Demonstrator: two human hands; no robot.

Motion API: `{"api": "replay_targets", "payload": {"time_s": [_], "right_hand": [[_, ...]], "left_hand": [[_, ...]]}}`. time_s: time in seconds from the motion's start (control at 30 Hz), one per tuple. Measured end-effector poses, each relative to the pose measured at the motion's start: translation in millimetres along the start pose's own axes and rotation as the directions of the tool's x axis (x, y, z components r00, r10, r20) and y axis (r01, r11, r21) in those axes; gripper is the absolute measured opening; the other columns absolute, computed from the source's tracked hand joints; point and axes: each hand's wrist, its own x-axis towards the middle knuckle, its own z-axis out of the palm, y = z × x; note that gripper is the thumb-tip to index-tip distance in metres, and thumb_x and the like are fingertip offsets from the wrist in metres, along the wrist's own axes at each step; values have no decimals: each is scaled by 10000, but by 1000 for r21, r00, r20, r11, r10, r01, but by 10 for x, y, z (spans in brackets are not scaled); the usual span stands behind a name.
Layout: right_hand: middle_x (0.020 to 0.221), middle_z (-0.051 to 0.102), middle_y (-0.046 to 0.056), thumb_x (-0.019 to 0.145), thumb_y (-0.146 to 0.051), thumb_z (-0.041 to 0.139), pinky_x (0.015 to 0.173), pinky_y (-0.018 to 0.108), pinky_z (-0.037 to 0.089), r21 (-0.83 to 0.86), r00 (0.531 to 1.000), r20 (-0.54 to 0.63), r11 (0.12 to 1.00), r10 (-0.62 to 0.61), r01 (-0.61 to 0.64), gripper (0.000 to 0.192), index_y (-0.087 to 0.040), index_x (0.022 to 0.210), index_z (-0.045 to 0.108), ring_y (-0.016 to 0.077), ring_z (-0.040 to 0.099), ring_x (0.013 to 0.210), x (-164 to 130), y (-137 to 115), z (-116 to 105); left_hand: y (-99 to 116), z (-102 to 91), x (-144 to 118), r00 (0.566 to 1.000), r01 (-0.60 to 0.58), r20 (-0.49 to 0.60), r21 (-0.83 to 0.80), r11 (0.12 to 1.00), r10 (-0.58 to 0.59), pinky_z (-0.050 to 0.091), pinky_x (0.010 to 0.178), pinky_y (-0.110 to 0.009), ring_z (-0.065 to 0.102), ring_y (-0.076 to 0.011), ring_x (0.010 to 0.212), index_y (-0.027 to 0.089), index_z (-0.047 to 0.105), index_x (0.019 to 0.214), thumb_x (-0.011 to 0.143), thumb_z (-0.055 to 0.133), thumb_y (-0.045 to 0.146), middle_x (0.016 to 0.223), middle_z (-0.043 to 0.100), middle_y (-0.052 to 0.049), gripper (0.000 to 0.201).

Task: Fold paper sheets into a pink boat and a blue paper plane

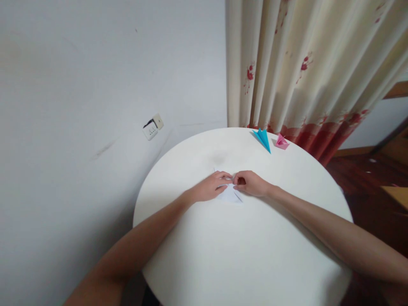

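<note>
A folded piece of white paper (230,195) lies flat near the middle of the round white table (242,255). My left hand (210,187) rests on its left part with fingers pressing down near the top edge. My right hand (250,183) meets it fingertip to fingertip, pinching or pressing the paper's upper fold. Most of the paper is hidden under both hands; only a pointed white flap shows below them.
At the table's far edge lie a blue folded paper shape (263,138) and a small pink one (281,142). A cream curtain with red flowers (306,72) hangs behind. A wall socket (153,126) sits on the white wall at left. Dark wooden floor lies to the right.
</note>
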Motion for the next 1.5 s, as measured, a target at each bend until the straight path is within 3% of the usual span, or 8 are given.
{"api": "replay_targets", "payload": {"time_s": [0.13, 0.3, 0.53, 0.8, 0.93, 1.17, 1.33, 1.5], "right_hand": [[873, 631, 33, 733, -400, 809, 685, 282, 391, -268, 998, 49, 963, 38, -23, 341, -192, 936, 631, 181, 550, 773, -23, -28, -100], [1046, 602, 75, 651, -464, 858, 806, 326, 421, -315, 981, 194, 948, 27, 36, 604, -195, 1112, 575, 249, 556, 949, -71, -93, -200], [1068, 582, 75, 566, -468, 900, 855, 355, 430, -314, 957, 288, 948, 43, 52, 752, -187, 1163, 539, 266, 535, 980, -95, -147, -283], [774, 578, -10, 878, -500, 641, 631, 264, 386, -42, 983, 181, 999, 26, -19, 342, -182, 977, 562, 141, 494, 676, -64, 32, -262], [810, 609, -8, 819, -433, 744, 639, 262, 369, -175, 997, 71, 984, 15, -3, 340, -198, 1028, 614, 148, 530, 697, -52, 7, -157], [968, 621, 51, 807, -445, 773, 742, 281, 423, -319, 996, 67, 945, -58, 76, 501, -221, 1240, 656, 188, 593, 817, -60, -33, -111], [1040, 604, 80, 852, -456, 728, 795, 310, 450, -340, 988, 117, 931, -100, 134, 497, -256, 1302, 666, 212, 615, 876, -80, -69, -131], [1061, 604, 73, 885, -365, 697, 795, 300, 468, -276, 970, 169, 936, -177, 219, 345, -269, 1216, 726, 194, 621, 869, -80, -97, -122]], "left_hand": [[-18, 5, -12, 998, -26, 61, 138, 990, 18, 349, 1126, -441, 479, -253, 1277, 255, 593, 1351, 1011, 476, 266, 1383, 568, -80, 360], [-54, 22, -40, 989, 59, 117, 221, 974, -87, 317, 1127, -510, 399, -285, 1371, 333, 466, 1467, 1032, 437, 355, 1515, 467, -49, 436], [-154, 84, -92, 979, 107, 149, 208, 972, -139, 154, 1211, -533, 224, -284, 1508, 350, 322, 1545, 1048, 361, 449, 1626, 299, -36, 508], [-152, 20, -107, 981, 95, 152, 153, 984, -118, 146, 1224, -508, 228, -285, 1510, 383, 331, 1539, 1010, 427, 549, 1628, 295, -19, 563], [-177, -77, -110, 976, 67, 202, 93, 993, -84, 154, 1222, -504, 233, -299, 1505, 380, 428, 1493, 958, 535, 571, 1625, 300, -28, 578], [-279, -240, -182, 937, 85, 341, -11, 996, -77, 93, 1230, -529, 119, -349, 1529, 389, 372, 1521, 671, 828, 616, 1658, 199, -35, 991], [-273, -296, -216, 939, 67, 341, -53, 996, -45, 168, 1229, -490, 146, -318, 1530, 381, 472, 1466, 716, 831, 517, 1647, 236, -24, 842], [-253, -319, -229, 949, 44, 315, -48, 998, -27, 194, 1229, -472, 217, -291, 1516, 362, 553, 1405, 772, 800, 392, 1621, 306, -29, 680]]}}
